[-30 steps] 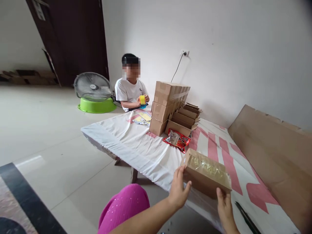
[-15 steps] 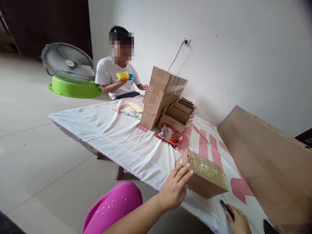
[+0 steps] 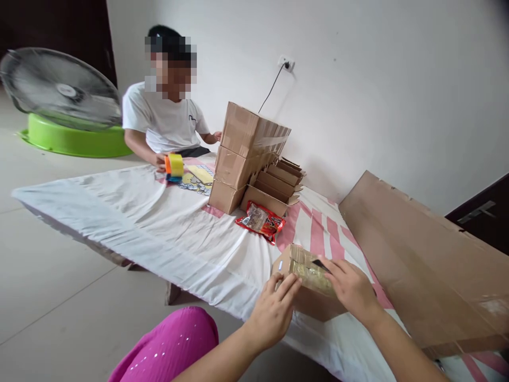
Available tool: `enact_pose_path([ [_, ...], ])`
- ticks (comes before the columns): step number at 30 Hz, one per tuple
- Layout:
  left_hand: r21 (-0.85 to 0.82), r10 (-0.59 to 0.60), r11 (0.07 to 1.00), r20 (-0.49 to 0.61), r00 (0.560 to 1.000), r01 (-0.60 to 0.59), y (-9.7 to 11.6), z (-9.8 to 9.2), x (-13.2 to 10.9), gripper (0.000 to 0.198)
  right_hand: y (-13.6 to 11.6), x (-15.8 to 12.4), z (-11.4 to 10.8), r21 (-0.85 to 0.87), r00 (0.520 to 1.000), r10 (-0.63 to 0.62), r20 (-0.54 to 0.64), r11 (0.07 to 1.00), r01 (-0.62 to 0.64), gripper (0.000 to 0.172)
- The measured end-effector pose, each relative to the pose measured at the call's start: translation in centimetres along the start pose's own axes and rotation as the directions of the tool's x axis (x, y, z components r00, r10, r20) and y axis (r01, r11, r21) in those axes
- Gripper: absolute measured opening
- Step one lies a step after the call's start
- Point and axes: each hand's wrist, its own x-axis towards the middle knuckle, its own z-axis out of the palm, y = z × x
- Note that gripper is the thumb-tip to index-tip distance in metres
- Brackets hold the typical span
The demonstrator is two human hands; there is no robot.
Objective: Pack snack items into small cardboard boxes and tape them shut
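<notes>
A taped cardboard box (image 3: 318, 305) lies on the cloth at the near edge of the table. My left hand (image 3: 274, 313) grips its near left corner, fingers bent over the top edge and the thumb hidden. Over the top of the same box, my right hand (image 3: 350, 286) is closed around a dark knife-like blade (image 3: 319, 265), its tip at the shiny tape (image 3: 310, 273). The handle is hidden in my fingers, so its exact kind is unclear.
Stacked cardboard boxes (image 3: 234, 154) stand beyond, beside open cartons (image 3: 274, 185) and a red snack packet (image 3: 262, 220). Opposite, a person (image 3: 167, 119) holds a tape roll (image 3: 174, 167). A large cardboard sheet (image 3: 417, 265) borders the right; a fan (image 3: 63, 90) sits left.
My right hand has brought the blade from the cloth up onto the box top. My left fingers bend more over the box edge. The other person's tape roll has come down to the table.
</notes>
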Motion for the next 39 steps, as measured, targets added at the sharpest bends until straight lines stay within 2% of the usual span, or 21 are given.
enact_pose_path([
  [2,0.011,-0.007,1.000,0.007,1.000,0.007,0.0,0.2,-0.1,0.063,-1.3,2.6,0.3,-0.094,0.990,-0.135,0.044,0.986,0.139,0.038],
  [4,0.015,-0.008,1.000,0.004,1.000,0.008,-0.1,0.4,-0.2,0.065,-2.0,4.4,0.8,-0.151,0.975,-0.208,0.084,0.964,0.219,0.038],
  [9,0.026,0.007,1.000,-0.017,1.000,-0.006,-0.3,0.5,-0.3,0.067,-1.9,5.7,1.7,-0.184,0.953,-0.274,0.131,0.938,0.295,0.035],
  [15,0.066,-0.027,0.997,-0.003,1.000,0.027,-0.3,1.0,-0.5,0.069,0.2,3.4,0.9,-0.188,0.924,-0.276,0.264,0.925,0.330,0.040],
  [19,0.085,-0.026,0.996,0.000,1.000,0.026,-0.3,1.1,-0.4,0.069,2.9,0.8,0.3,-0.240,0.897,-0.267,0.353,0.900,0.363,0.046],
  [22,0.094,-0.026,0.995,-0.001,1.000,0.026,-0.3,1.0,-0.4,0.067,5.1,-1.7,-0.1,-0.249,0.901,-0.249,0.356,0.903,0.349,0.055],
  [25,0.093,-0.023,0.995,-0.002,1.000,0.023,-0.2,1.0,-0.4,0.066,6.9,-4.1,-0.5,-0.261,0.925,-0.196,0.327,0.922,0.287,0.061],
  [27,0.087,-0.027,0.996,-0.003,1.000,0.027,-0.2,1.0,-0.5,0.066,7.7,-5.6,-0.7,-0.254,0.944,-0.129,0.305,0.944,0.211,0.057],
  [32,0.066,-0.031,0.997,0.006,1.000,0.031,-0.3,1.1,-0.6,0.068,8.7,-9.1,0.7,-0.105,0.963,0.134,0.235,0.988,-0.112,0.042],
  [35,0.036,-0.034,0.999,0.012,0.999,0.033,-0.4,1.2,-0.5,0.071,8.9,-11.2,3.2,0.006,0.923,0.329,0.199,0.942,-0.336,0.043],
  [37,0.010,-0.035,0.999,0.018,0.999,0.035,-0.4,1.2,-0.5,0.073,8.8,-12.5,5.3,0.053,0.864,0.441,0.242,0.884,-0.465,0.045],
  [39,-0.019,-0.033,0.999,0.025,0.999,0.033,-0.5,1.2,-0.6,0.074,8.4,-13.6,7.2,0.075,0.803,0.502,0.322,0.832,-0.550,0.043],
])
